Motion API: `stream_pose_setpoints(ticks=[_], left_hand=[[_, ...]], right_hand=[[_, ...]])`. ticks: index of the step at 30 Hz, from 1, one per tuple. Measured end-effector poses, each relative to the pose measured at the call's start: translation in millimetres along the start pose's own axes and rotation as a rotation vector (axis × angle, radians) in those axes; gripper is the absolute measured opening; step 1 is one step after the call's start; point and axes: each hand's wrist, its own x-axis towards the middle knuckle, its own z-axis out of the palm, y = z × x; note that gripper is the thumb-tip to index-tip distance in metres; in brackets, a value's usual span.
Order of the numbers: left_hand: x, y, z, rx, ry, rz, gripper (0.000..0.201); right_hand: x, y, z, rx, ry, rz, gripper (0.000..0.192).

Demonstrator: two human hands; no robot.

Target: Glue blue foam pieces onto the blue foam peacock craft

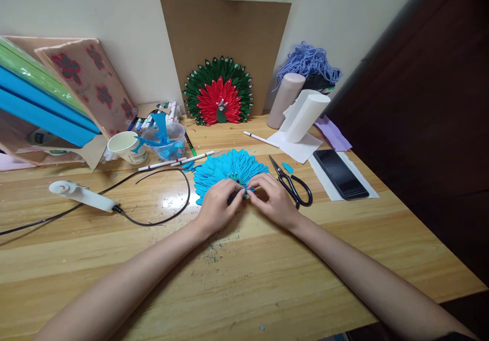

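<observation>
a: what's on the left?

b: i see my left hand [217, 203] pinching the lower edge of the blue paper fan [228, 170], mid-table.

a: and right?

b: my right hand [272, 201] pinches the same edge, fingertips touching; black scissors [292, 183] lie just beside it.

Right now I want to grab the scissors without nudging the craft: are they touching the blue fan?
Apart. The head view shows bare wood between the scissors and the blue fan; the right hand sits between them.
</observation>
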Motion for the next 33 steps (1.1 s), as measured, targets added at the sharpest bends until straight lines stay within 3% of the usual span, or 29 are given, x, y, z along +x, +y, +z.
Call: stream_pose_setpoints(ticks=[9, 23, 33], left_hand=[[0.8, 2.2, -1.5, -0.028, 0.03, -0.032, 0.017], [-0.3, 0.1, -0.3, 0.135, -0.073, 0.056, 0.02], [0.2, -2.3, 1.5, 0.141, -0.052, 0.027, 0.013]], right_hand=[[-0.1, -2.3, -0.8, -0.028, 0.022, -0.051, 0.007], [-1.4, -2.6, 1.3, 0.09, -0.01, 0.075, 0.007], [-0.4, -0.5, 1.9, 0.202, -0.025, 0.14, 0.008]])
